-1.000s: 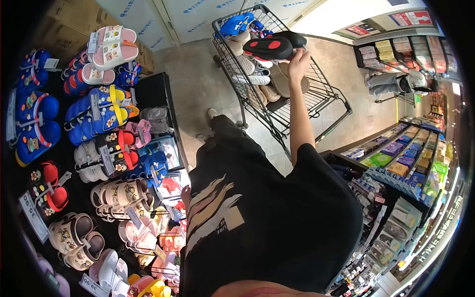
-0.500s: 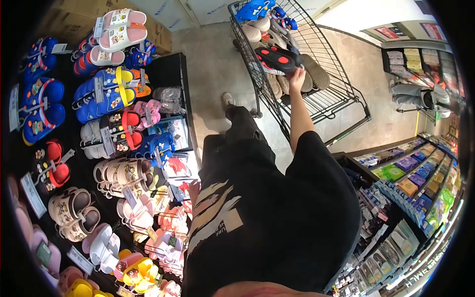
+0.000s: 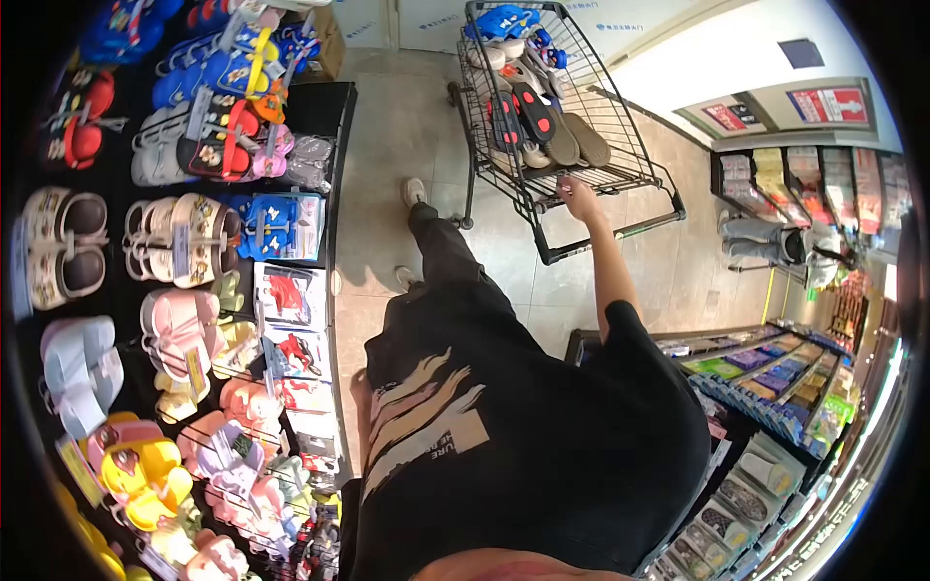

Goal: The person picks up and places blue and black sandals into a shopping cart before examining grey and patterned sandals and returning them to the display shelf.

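Observation:
My right hand (image 3: 578,198) is over the near end of a black wire shopping cart (image 3: 635,116), its fingers loosely curled with nothing visible in them. In the cart, just beyond the hand, lies a pair of black slippers (image 3: 531,111) with red spots on their soles. Brown slippers (image 3: 587,140) rest beside them, nearer the hand. Farther up the cart are light-coloured shoes and blue clogs (image 3: 504,21). My left hand (image 3: 361,392) hangs low at my side, mostly hidden by the black shirt, and its fingers cannot be made out.
On the left, a display rack holds hanging children's clogs (image 3: 184,239) and slippers (image 3: 79,373), with flat packs (image 3: 291,293) along its edge. Shelves of packaged goods (image 3: 765,368) stand at the right. Another person's legs (image 3: 756,240) show farther right.
My right hand has let go of the black slippers and drawn back toward the cart's near end. The slippers now lie in the cart. My view has shifted along the rack.

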`<state>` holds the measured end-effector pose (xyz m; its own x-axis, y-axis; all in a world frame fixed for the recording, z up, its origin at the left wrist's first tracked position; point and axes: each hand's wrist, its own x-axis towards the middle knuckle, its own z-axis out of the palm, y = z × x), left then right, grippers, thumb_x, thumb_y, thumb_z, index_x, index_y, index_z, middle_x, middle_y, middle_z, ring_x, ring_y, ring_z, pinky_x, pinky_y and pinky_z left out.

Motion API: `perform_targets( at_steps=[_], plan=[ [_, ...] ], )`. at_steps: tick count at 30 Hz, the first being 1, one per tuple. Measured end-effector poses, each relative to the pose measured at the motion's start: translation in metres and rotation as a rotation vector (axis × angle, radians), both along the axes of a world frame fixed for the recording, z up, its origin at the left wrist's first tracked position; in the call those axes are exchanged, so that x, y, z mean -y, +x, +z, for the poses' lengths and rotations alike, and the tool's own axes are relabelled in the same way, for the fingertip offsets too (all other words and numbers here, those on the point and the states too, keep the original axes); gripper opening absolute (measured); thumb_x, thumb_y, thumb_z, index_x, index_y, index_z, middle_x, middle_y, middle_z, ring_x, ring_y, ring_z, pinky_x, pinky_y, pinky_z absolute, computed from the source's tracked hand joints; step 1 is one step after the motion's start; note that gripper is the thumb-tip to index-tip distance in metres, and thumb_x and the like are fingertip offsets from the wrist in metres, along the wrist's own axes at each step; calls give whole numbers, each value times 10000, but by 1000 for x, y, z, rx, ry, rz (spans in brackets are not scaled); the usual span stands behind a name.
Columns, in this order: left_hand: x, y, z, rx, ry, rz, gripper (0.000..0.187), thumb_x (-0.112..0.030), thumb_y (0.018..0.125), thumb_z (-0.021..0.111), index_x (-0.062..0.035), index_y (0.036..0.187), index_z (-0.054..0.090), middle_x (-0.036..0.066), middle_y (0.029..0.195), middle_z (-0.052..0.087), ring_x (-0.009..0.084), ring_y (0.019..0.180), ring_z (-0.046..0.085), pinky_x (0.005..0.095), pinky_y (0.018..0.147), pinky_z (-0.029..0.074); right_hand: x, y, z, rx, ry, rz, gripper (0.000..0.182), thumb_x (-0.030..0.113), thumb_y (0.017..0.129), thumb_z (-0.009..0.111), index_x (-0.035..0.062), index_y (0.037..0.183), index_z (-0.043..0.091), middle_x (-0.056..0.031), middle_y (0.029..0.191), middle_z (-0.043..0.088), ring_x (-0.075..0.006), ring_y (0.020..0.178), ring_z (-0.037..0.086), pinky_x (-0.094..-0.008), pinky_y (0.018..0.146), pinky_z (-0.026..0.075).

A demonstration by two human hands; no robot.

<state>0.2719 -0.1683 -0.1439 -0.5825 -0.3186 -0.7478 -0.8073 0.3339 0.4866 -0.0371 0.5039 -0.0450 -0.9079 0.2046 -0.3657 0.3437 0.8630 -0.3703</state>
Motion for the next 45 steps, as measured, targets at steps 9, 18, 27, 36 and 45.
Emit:
perform_targets(
  at_steps=[9, 18, 27, 36, 45],
  plan=[
    [-72, 164, -63, -29, 202, 496, 242, -159, 946, 596, -16, 1127, 669, 70, 845, 686, 144, 658, 622, 281, 556, 493, 75, 70, 15, -237, 293, 215, 509, 343, 962, 539, 72, 1388, 473, -215, 1499, 380, -418, 1415, 293, -475, 1151, 281],
    [-211, 192, 18, -178, 326, 973, 287, -196, 955, 577, -86, 1220, 572, 92, 1050, 677, 156, 818, 643, 288, 679, 510, 130, 71, 46, -571, -239, 226, 164, 170, 972, 528, 26, 1030, 580, -196, 1002, 583, -404, 965, 562, -446, 841, 457],
    [-391, 357, 23, 53, 5, 678, 330, -213, 842, 640, -51, 1129, 656, 161, 943, 720, 253, 831, 689, 380, 751, 541, 128, 41, 16, 512, -948, 502, 320, 261, 971, 595, 39, 1199, 565, -59, 1030, 635, -184, 974, 606, -345, 885, 483],
    [-524, 448, 43, 122, -1, 1139, 364, -271, 813, 636, -110, 1137, 677, 161, 999, 724, 295, 930, 696, 388, 844, 540, 120, 82, 0, 1084, -1096, 501, 371, 347, 980, 562, 4, 1114, 610, -205, 1270, 602, -346, 1242, 540, -517, 1049, 428],
    [-593, 525, 66, 31, -88, 1395, 527, 9, 682, 590, -102, 1195, 631, 160, 1094, 703, 344, 1023, 664, 383, 873, 529, 184, 147, 11, 1118, -1055, 449, 305, 335, 980, 546, 37, 1039, 582, -215, 1314, 571, -395, 1303, 468, -541, 1129, 346]
  ],
)
